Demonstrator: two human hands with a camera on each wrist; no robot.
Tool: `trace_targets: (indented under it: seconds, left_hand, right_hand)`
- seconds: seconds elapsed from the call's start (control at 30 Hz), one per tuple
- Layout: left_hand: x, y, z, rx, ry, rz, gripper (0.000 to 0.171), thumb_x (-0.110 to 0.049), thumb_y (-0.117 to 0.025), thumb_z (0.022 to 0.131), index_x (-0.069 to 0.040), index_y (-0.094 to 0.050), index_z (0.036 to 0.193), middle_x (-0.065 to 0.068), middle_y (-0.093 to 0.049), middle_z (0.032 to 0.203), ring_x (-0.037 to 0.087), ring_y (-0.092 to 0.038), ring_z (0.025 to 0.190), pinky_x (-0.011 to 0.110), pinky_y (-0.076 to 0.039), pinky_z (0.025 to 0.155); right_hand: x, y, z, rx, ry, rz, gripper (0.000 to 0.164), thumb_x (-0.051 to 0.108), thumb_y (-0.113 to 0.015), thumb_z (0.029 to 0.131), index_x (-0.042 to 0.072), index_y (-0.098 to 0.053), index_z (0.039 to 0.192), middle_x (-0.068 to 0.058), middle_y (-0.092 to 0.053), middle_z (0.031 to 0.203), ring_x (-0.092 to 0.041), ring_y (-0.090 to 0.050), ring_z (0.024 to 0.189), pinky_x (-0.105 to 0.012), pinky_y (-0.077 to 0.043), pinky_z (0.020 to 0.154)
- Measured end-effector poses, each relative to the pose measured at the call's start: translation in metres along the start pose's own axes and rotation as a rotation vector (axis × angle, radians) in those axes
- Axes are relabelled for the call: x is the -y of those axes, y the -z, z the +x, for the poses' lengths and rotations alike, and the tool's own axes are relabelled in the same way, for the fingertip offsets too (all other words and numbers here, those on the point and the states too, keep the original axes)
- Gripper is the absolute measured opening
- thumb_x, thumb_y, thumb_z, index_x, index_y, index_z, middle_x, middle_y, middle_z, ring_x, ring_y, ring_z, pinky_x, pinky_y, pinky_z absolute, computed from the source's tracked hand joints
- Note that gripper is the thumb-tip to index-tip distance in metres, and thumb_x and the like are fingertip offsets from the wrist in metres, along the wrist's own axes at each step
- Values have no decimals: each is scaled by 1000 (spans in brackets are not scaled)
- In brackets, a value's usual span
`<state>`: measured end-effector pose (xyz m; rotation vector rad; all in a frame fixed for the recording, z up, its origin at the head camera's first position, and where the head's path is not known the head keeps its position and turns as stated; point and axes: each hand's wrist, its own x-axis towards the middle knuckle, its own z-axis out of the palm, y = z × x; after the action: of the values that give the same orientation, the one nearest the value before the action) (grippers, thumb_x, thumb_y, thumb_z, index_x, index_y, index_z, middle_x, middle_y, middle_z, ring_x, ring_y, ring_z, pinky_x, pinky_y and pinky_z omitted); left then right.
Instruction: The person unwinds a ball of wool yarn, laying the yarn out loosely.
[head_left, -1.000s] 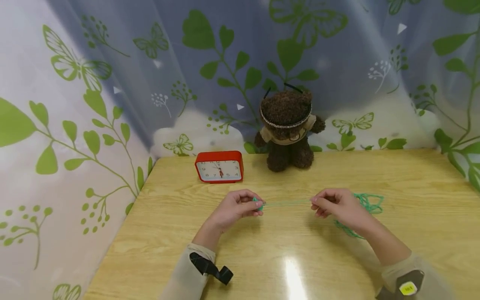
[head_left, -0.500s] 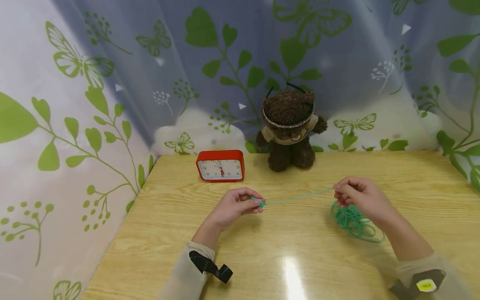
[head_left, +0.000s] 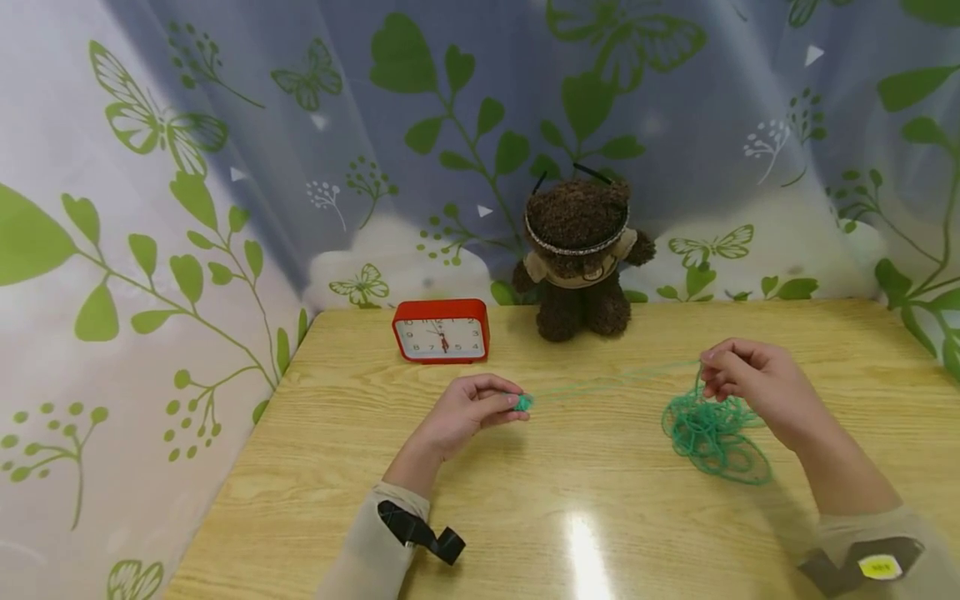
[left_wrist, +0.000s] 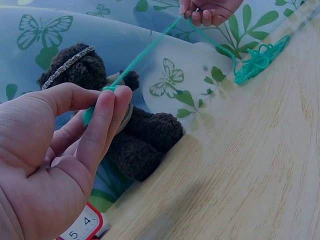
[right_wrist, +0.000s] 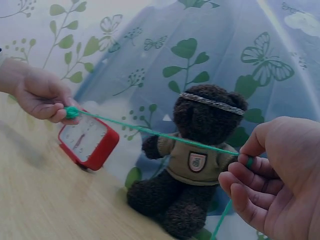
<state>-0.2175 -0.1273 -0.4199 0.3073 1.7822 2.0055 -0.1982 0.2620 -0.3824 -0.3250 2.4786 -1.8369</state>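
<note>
My left hand point(head_left: 465, 412) pinches a small green bundle of yarn point(head_left: 522, 402) between thumb and fingers, above the table. From it a strand of green yarn point(right_wrist: 160, 133) runs taut to my right hand point(head_left: 757, 383), which pinches it between thumb and forefinger. The right hand is farther back and higher than the left. Below the right hand, a loose tangle of green yarn point(head_left: 708, 437) lies on the table, and the strand hangs down to it from the fingers. In the left wrist view the yarn tangle point(left_wrist: 261, 60) sits beyond the fingers.
A red alarm clock point(head_left: 441, 332) stands at the back left of the wooden table point(head_left: 360, 442). Right of it a brown teddy bear point(head_left: 577, 250) with a headband sits against the leaf-and-butterfly curtain point(head_left: 450, 125). A black strap point(head_left: 420, 533) hangs off the left sleeve.
My right hand has moved right and slightly back, drawing the strand out longer. The yarn tangle has come into fuller view from behind it. The left hand has stayed nearly in place.
</note>
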Motion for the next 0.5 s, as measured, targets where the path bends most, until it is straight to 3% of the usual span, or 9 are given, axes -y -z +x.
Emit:
trace_targets:
  seconds: [0.17,0.5]
  left_hand:
    - [0,1,0,-7,2,-4,24,-4,-61,99,11,-61,118,5,-70,101,12,-74,88,22,-61,85]
    - [1,3,1,-15,5,11,27,-3,-59,99,11,-61,121,6,-70,102,12,-74,89,26,-60,89]
  right_hand:
    - [-1,11,-1,-10,22,44,28,20,-50,106,-4,-63,100,2,-64,84,-16,-67,74,-24,-57,66]
    - [-5,23,-2,-36,11,138,22,18,-52,105,3,-66,97,-1,-65,83,-16,-66,72,-24,-57,64]
